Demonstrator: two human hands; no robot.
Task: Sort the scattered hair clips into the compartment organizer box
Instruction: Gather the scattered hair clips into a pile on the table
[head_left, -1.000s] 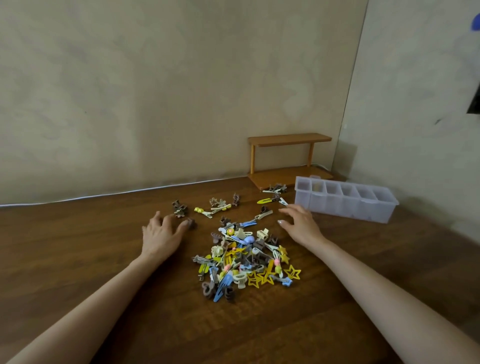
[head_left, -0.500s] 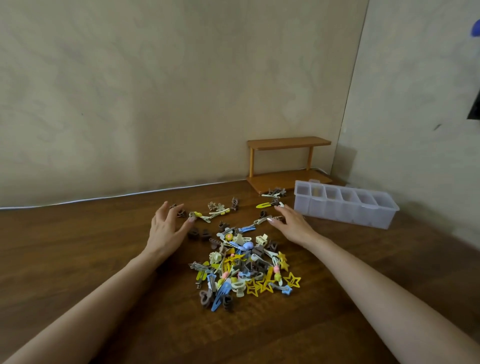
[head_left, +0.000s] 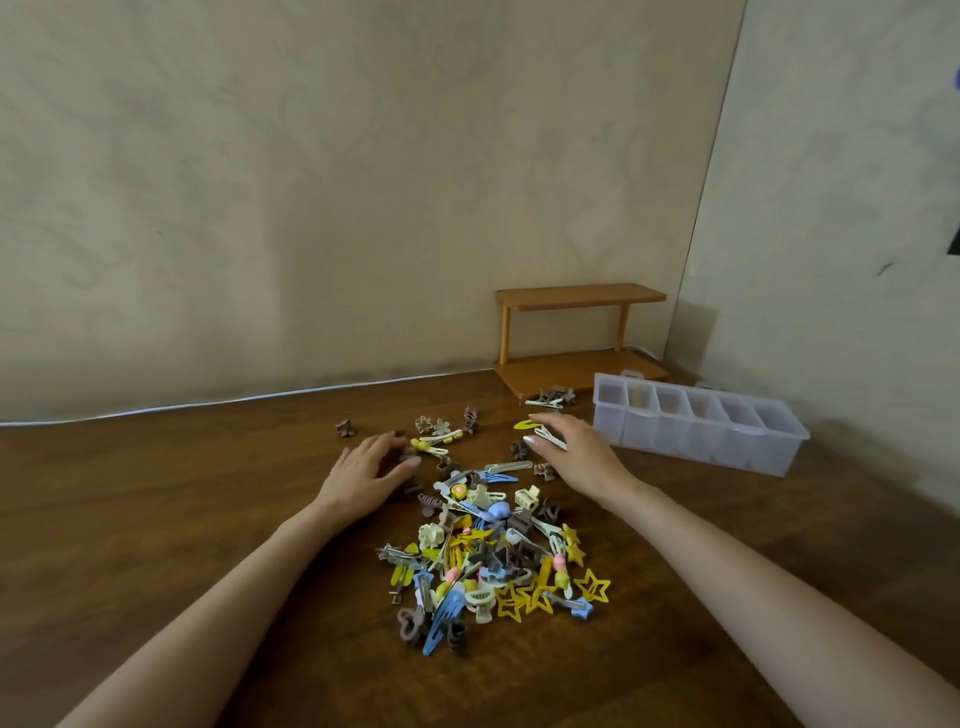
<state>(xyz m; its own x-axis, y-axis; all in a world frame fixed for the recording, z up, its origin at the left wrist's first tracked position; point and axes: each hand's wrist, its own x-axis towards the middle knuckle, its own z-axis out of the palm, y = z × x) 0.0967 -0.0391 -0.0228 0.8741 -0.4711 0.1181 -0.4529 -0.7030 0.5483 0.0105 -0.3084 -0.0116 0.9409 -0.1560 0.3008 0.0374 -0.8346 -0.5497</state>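
A heap of colourful hair clips (head_left: 493, 561) lies on the dark wooden table (head_left: 156, 519), with yellow stars, blue snap clips and brown claws mixed together. More clips are strewn beyond it, among them a yellow snap clip (head_left: 525, 425) and small brown flower clips (head_left: 434, 426). My left hand (head_left: 366, 475) lies flat on the table at the heap's far left, fingers spread over a few brown clips. My right hand (head_left: 576, 452) lies flat at the far right, fingertips on a pale clip. The clear compartment organizer box (head_left: 696, 428) stands to the right of that hand.
A small two-tier wooden shelf (head_left: 576, 332) stands against the wall behind the box. A few brown clips (head_left: 556, 396) lie at its foot. A white cable (head_left: 208, 402) runs along the table's back edge. The right wall meets the table just behind the box.
Both hands have slid farther from me and a little inward over the outlying clips. The left hand has pushed brown clips toward the heap.
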